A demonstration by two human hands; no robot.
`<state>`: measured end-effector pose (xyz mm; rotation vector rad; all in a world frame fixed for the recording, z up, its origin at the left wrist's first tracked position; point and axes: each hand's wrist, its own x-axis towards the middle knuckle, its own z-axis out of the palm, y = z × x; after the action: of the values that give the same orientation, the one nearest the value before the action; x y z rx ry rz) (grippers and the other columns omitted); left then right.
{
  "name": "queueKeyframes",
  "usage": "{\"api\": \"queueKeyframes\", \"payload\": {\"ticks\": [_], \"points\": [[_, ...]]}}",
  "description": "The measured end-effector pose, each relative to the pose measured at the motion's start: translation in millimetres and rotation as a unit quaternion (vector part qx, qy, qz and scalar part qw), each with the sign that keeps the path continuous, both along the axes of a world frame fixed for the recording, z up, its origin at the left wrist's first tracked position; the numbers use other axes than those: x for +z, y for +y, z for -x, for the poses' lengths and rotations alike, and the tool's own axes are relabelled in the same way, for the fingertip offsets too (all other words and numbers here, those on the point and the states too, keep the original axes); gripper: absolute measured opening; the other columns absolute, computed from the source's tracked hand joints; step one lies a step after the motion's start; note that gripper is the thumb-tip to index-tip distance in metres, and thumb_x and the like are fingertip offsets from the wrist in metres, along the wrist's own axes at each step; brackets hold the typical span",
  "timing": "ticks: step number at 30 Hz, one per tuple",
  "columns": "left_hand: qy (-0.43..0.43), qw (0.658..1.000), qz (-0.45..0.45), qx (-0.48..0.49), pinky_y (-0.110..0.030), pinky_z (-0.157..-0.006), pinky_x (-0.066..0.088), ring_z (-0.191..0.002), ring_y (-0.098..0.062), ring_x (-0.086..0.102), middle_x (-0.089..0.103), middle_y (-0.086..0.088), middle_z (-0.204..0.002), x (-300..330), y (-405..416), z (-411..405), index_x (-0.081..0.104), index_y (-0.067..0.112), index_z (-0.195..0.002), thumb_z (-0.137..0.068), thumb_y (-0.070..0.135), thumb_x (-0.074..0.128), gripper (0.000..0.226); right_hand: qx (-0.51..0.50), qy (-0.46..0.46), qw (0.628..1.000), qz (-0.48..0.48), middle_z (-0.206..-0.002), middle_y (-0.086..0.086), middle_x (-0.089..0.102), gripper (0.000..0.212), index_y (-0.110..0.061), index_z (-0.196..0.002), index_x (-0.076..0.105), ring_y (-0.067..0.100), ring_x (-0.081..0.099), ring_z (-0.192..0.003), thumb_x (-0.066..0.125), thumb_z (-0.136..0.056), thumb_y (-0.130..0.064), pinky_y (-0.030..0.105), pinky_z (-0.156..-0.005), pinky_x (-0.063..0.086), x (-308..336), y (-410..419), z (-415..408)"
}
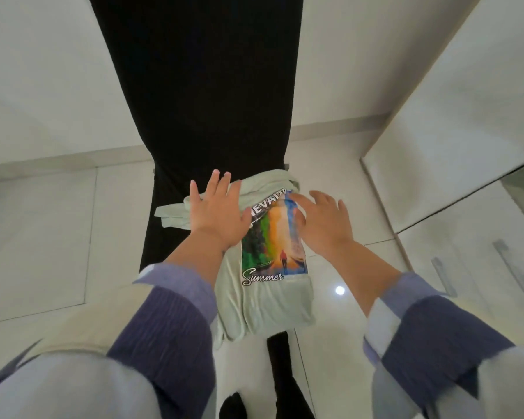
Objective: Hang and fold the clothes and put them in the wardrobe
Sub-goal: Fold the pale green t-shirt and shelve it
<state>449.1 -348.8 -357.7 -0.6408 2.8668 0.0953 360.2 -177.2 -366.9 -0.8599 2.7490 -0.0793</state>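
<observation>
A pale green T-shirt [263,300] with a colourful "Nevada Summer" print lies folded lengthways over the near end of a narrow black board [200,101]. Its lower part hangs off the near edge, and a sleeve sticks out to the left. My left hand [217,213] lies flat on the shirt's upper left, fingers spread and straight. My right hand [324,220] rests on the print's right edge with relaxed fingers, holding nothing.
The black board runs away from me over a glossy white tiled floor [58,237]. White wardrobe doors [466,101] with metal handles [510,266] stand at the right. A dark garment or leg [280,373] shows below the shirt.
</observation>
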Motion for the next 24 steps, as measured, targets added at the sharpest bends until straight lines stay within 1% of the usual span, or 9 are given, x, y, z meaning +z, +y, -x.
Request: {"api": "queueKeyframes", "payload": {"ticks": [5, 8, 12, 16, 18, 19, 21, 22, 24], "points": [[-0.002, 1.000, -0.006, -0.008, -0.052, -0.117, 0.005, -0.147, -0.020, -0.003, 0.006, -0.001, -0.159, -84, -33, 62, 0.014, 0.024, -0.149, -0.096, 0.045, 0.033, 0.060, 0.006, -0.003, 0.998, 0.061, -0.144, 0.002, 0.043, 0.043, -0.036, -0.142, 0.035, 0.025, 0.036, -0.134, 0.035, -0.099, -0.031, 0.048, -0.112, 0.026, -83, -43, 74], [0.010, 0.999, -0.012, -0.036, -0.051, -0.116, 0.016, -0.146, -0.021, 0.006, 0.005, 0.000, -0.159, -130, -44, 90, 0.010, 0.029, -0.149, -0.096, 0.039, 0.038, 0.061, -0.001, -0.025, 0.994, 0.107, -0.142, 0.000, 0.046, 0.054, -0.029, -0.140, 0.039, 0.025, 0.038, -0.133, 0.052, -0.089, -0.017, 0.046, -0.112, 0.026, -123, -60, 112], [0.060, 0.998, 0.016, -0.018, -0.043, -0.107, 0.030, -0.131, -0.022, 0.031, 0.025, -0.002, -0.148, -170, -40, 112, 0.006, 0.022, -0.150, -0.096, 0.040, 0.039, 0.066, 0.009, -0.037, 0.991, 0.131, -0.138, -0.002, 0.048, 0.073, -0.028, -0.139, 0.037, 0.022, 0.039, -0.132, 0.069, -0.075, -0.013, 0.048, -0.114, 0.023, -167, -78, 145], [0.071, 0.997, 0.029, -0.009, -0.041, -0.095, 0.033, -0.114, -0.024, 0.042, 0.043, -0.003, -0.127, -186, -31, 116, 0.028, 0.019, -0.140, -0.100, 0.034, 0.031, 0.043, 0.007, -0.052, 0.991, 0.120, -0.131, -0.003, 0.051, 0.063, -0.027, -0.135, 0.033, 0.020, 0.043, -0.128, 0.063, -0.080, -0.016, 0.049, -0.117, 0.004, -188, -84, 150], [0.072, 0.997, 0.032, -0.011, -0.041, -0.092, 0.033, -0.111, -0.025, 0.044, 0.047, -0.004, -0.122, -186, -29, 115, 0.041, 0.017, -0.125, -0.100, 0.030, 0.030, 0.030, -0.003, -0.046, 0.993, 0.113, -0.112, -0.001, 0.056, 0.050, -0.026, -0.128, 0.038, 0.024, 0.050, -0.116, 0.053, -0.082, -0.012, 0.048, -0.117, 0.008, -183, -82, 149], [0.075, 0.996, 0.041, -0.016, -0.040, -0.091, 0.033, -0.110, -0.026, 0.043, 0.048, -0.005, -0.120, -185, -28, 114, 0.043, 0.016, -0.120, -0.100, 0.029, 0.029, 0.027, -0.011, -0.057, 0.992, 0.109, -0.099, 0.001, 0.057, 0.043, -0.025, -0.124, 0.039, 0.027, 0.054, -0.107, 0.048, -0.083, -0.012, 0.046, -0.114, 0.019, -180, -80, 147], [0.077, 0.996, 0.041, -0.012, -0.040, -0.089, 0.034, -0.107, -0.026, 0.045, 0.049, -0.006, -0.119, -179, -25, 111, 0.045, 0.014, -0.116, -0.100, 0.029, 0.028, 0.028, -0.038, -0.095, 0.989, 0.109, -0.086, 0.006, 0.059, 0.029, -0.023, -0.115, 0.042, 0.030, 0.058, -0.089, 0.041, -0.087, -0.015, 0.042, -0.090, 0.044, -175, -74, 137], [0.076, 0.997, 0.026, -0.005, -0.039, -0.086, 0.035, -0.103, -0.027, 0.049, 0.051, -0.007, -0.116, -174, -23, 110, 0.044, 0.012, -0.116, -0.100, 0.029, 0.027, 0.029, -0.044, -0.098, 0.988, 0.107, -0.086, 0.009, 0.060, 0.025, -0.022, -0.112, 0.045, 0.030, 0.058, -0.085, 0.038, -0.089, -0.018, 0.040, -0.077, 0.046, -172, -70, 130], [0.068, 0.998, -0.002, 0.007, -0.037, -0.073, 0.036, -0.086, -0.027, 0.056, 0.057, -0.006, -0.105, -162, -18, 104, 0.041, 0.011, -0.115, -0.102, 0.030, 0.024, 0.029, -0.042, -0.085, 0.990, 0.107, -0.087, 0.012, 0.061, 0.022, -0.017, -0.107, 0.052, 0.032, 0.057, -0.081, 0.036, -0.091, -0.020, 0.036, -0.067, 0.045, -165, -65, 116]]}}
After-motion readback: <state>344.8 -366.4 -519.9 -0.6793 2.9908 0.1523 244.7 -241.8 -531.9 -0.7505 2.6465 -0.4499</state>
